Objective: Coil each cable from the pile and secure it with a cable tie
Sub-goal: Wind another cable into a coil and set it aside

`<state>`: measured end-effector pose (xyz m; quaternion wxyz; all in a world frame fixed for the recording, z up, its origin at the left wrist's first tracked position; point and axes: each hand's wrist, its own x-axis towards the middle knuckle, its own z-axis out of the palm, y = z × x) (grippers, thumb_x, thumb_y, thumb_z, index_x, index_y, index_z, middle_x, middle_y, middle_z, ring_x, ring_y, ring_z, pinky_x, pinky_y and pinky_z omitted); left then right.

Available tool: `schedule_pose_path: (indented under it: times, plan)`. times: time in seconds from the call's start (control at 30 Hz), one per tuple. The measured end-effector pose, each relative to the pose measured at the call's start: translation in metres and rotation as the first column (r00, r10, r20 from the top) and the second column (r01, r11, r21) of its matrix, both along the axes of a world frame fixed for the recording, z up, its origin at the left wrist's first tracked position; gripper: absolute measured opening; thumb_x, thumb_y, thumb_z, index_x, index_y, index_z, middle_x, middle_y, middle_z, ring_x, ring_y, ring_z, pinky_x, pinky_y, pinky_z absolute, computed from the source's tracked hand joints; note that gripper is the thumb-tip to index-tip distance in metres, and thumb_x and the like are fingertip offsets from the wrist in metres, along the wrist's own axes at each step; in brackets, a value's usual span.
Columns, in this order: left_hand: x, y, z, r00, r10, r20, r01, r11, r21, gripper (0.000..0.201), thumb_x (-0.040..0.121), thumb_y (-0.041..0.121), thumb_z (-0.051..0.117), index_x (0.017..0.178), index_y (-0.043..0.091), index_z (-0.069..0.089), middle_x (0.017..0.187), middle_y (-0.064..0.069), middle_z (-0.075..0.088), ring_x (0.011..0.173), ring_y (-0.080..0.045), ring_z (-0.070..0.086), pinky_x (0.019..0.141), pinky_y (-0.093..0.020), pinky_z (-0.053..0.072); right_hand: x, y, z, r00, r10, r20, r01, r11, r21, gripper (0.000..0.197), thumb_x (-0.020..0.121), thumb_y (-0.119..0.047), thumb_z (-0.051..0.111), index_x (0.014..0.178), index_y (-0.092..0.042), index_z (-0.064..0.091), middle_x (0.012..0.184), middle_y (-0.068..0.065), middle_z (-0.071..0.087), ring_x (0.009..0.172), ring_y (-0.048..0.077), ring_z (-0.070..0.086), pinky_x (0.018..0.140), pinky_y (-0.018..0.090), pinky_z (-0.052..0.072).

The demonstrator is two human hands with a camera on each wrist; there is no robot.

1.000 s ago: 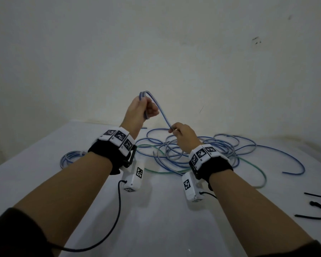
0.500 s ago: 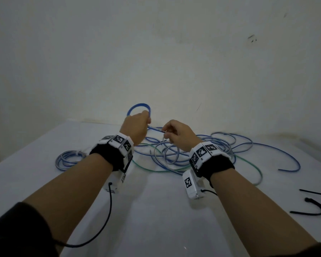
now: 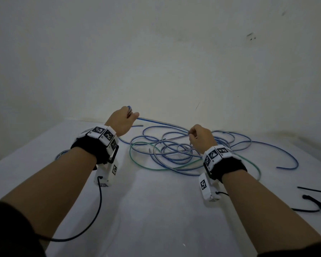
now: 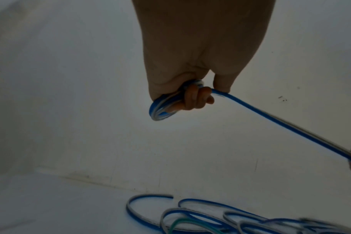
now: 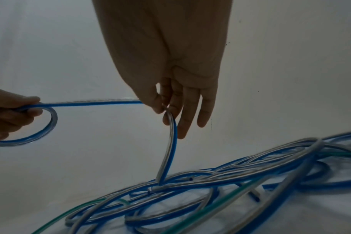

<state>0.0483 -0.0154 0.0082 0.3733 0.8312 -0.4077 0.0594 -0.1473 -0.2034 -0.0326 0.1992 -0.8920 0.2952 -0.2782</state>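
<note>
A white desk (image 3: 156,210) meets a pale wall (image 3: 156,52) along its far edge. Toward that edge sprawls the pile of blue cables (image 3: 174,154), one green cable (image 3: 137,164) looped through it. A coiled cable (image 3: 63,153) lies near the left edge, black cable ties (image 3: 315,201) at the right edge. The left hand (image 3: 121,121) is raised, its grip curled round a small coil (image 4: 160,109). From it the blue cable (image 5: 90,103) runs taut to the right hand (image 3: 200,137), whose grip pinches it between thumb and forefinger above the pile.
</note>
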Motion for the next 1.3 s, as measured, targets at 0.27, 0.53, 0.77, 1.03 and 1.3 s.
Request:
schedule_pose_path:
  times: [0.27,0.53,0.77,1.03,1.3]
  plan:
    - [0.017,0.010,0.007,0.993,0.103,-0.050,-0.109,0.982,-0.157,0.042,0.098,0.032,0.043,0.064,0.017,0.024,0.063,-0.001,0.033,0.071,-0.024,0.037,0.063,-0.031,0.022,-0.013,-0.025,-0.001,0.978,-0.138,0.157,0.106,0.975,0.197,0.006,0.095,-0.009,0.050,0.090,-0.006,0.048,0.094,0.022,0.061,0.082,0.034,0.060,0.075,0.044,0.053]
    - [0.025,0.018,0.005,0.998,0.039,-0.042,-0.044,0.989,-0.143,0.045,0.096,0.026,0.048,0.061,0.018,0.021,0.058,0.002,0.025,0.051,-0.015,0.025,0.050,-0.029,0.021,-0.031,-0.033,-0.007,0.966,-0.219,0.141,0.191,0.964,0.185,0.010,0.091,-0.012,0.058,0.083,-0.007,0.061,0.077,0.007,0.057,0.073,0.024,0.052,0.065,0.027,0.037]
    - [0.028,0.017,-0.002,0.969,0.244,-0.044,-0.248,0.955,-0.161,0.047,0.097,0.038,0.041,0.060,0.015,0.023,0.059,-0.003,0.030,0.072,-0.026,0.039,0.063,-0.034,0.024,-0.032,-0.019,0.000,0.979,-0.055,0.194,-0.015,0.939,0.342,0.004,0.089,-0.009,0.061,0.087,-0.009,0.058,0.068,0.012,0.061,0.056,0.014,0.056,0.055,0.022,0.044]
    - [0.030,0.014,-0.014,0.982,0.191,-0.012,-0.182,0.951,0.248,0.052,0.101,0.038,0.029,0.076,-0.002,0.054,0.070,-0.013,0.048,0.077,-0.028,0.046,0.070,-0.035,0.034,-0.025,-0.004,0.011,0.905,0.073,0.420,-0.367,0.635,0.680,0.018,0.097,-0.001,0.044,0.091,-0.003,0.061,0.071,0.014,0.060,0.050,0.013,0.058,0.051,0.018,0.050]
    - [0.003,0.005,-0.010,0.972,-0.036,-0.234,0.112,0.940,0.322,0.048,0.099,0.035,0.038,0.059,0.010,0.045,0.054,-0.004,0.043,0.049,-0.018,0.038,0.050,-0.027,0.028,-0.015,0.004,0.013,0.677,-0.180,0.714,-0.622,0.379,0.685,0.011,0.093,0.007,0.045,0.095,0.009,0.055,0.067,0.014,0.071,0.063,0.020,0.071,0.059,0.022,0.058]
